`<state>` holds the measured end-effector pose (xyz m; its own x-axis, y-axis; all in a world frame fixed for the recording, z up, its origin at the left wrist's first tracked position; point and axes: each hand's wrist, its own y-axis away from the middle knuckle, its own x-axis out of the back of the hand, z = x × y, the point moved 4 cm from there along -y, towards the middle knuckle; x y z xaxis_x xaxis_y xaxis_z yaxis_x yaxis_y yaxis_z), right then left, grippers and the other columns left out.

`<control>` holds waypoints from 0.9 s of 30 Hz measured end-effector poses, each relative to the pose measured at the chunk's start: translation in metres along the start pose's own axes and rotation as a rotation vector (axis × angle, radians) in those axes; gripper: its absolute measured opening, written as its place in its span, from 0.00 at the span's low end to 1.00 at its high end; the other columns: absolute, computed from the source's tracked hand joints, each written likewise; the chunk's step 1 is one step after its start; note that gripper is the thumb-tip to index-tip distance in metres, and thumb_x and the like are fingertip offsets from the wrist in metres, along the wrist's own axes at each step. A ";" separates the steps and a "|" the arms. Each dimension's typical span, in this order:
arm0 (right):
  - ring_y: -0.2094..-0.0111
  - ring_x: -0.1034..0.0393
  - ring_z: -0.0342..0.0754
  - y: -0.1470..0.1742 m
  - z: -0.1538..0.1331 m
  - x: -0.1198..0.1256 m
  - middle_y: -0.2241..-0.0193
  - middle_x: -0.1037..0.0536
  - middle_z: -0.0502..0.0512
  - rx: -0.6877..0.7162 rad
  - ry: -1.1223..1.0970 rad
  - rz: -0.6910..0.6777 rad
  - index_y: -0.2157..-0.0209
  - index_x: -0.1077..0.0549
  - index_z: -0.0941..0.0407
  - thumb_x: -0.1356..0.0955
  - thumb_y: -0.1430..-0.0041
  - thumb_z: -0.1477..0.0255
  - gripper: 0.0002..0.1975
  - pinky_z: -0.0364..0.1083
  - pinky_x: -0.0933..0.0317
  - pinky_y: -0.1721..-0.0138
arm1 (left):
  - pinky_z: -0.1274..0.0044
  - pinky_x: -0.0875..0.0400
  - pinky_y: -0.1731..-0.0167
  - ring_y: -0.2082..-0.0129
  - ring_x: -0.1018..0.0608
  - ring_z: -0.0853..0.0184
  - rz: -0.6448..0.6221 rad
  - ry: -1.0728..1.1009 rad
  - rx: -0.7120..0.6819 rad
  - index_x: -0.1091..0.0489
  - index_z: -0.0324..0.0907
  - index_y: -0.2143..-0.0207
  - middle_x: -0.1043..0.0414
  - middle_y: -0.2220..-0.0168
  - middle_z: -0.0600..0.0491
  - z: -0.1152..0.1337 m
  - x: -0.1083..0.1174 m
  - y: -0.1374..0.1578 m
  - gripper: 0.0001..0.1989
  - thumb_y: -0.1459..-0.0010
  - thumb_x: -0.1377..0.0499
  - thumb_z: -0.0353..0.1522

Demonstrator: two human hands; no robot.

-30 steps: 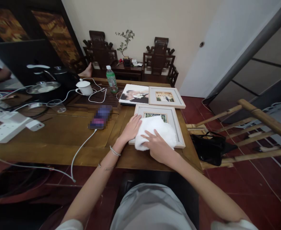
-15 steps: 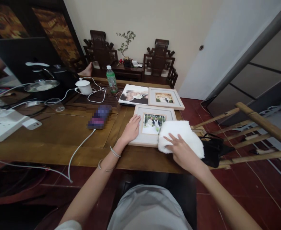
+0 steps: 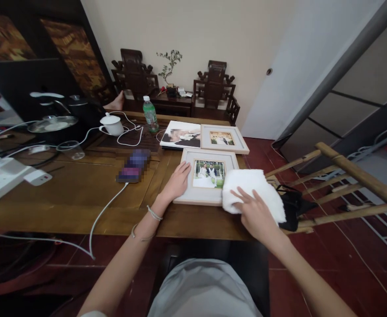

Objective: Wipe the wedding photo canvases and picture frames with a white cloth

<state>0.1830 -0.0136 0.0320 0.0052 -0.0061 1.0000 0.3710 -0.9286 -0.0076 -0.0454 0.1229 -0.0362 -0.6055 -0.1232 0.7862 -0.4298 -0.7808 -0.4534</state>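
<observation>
A picture frame (image 3: 193, 199) with a pale border lies flat on the wooden table, with a wedding photo (image 3: 209, 174) in its middle. My left hand (image 3: 179, 179) holds its left edge, fingers over the border. On the right side of the frame, a folded white towel (image 3: 256, 180) covers its right edge and hangs past it. My right hand (image 3: 254, 213) presses down on this towel and holds it, fingers partly spread. Behind, a second framed photo (image 3: 224, 137) and a large photo print or album (image 3: 182, 134) lie side by side.
To the left are a phone (image 3: 133, 166) on a charging cable, a lidded white cup (image 3: 112, 125), a green-labelled bottle (image 3: 150, 115), a plastic cup (image 3: 71, 149), a pot (image 3: 53, 127) and a power strip (image 3: 2, 178). A bamboo rack (image 3: 345, 167) stands right of the table (image 3: 114, 218).
My right hand and the towel have slid slightly right, uncovering more of the photo and the frame's border. My left hand stays on the left edge. The whole view has shifted a little.
</observation>
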 end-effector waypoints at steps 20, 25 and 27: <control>0.35 0.62 0.62 -0.198 -0.038 -0.018 0.36 0.47 0.53 0.254 0.133 0.127 0.47 0.31 0.54 0.41 0.48 0.85 0.27 0.75 0.63 0.44 | 0.62 0.47 0.38 0.36 0.46 0.58 -0.006 0.015 -0.028 0.38 0.35 0.44 0.40 0.41 0.43 0.000 0.002 -0.002 0.24 0.42 0.55 0.23; 0.36 0.60 0.62 -0.215 -0.033 -0.019 0.37 0.44 0.49 0.177 0.173 0.146 0.52 0.27 0.54 0.42 0.44 0.83 0.23 0.73 0.65 0.42 | 0.60 0.46 0.39 0.36 0.46 0.56 -0.002 0.038 -0.010 0.38 0.33 0.44 0.40 0.41 0.40 -0.004 -0.001 -0.001 0.24 0.44 0.54 0.22; 0.36 0.58 0.60 -0.211 -0.019 -0.015 0.38 0.42 0.48 0.157 0.192 0.147 0.53 0.27 0.54 0.42 0.44 0.83 0.22 0.70 0.64 0.41 | 0.59 0.46 0.39 0.36 0.47 0.56 0.002 0.047 -0.011 0.38 0.33 0.43 0.40 0.40 0.41 -0.004 -0.001 -0.001 0.26 0.45 0.55 0.20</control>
<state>0.0867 0.1756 0.0185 -0.1007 -0.2202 0.9702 0.5188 -0.8437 -0.1377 -0.0469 0.1261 -0.0387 -0.6373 -0.0958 0.7646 -0.4354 -0.7739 -0.4598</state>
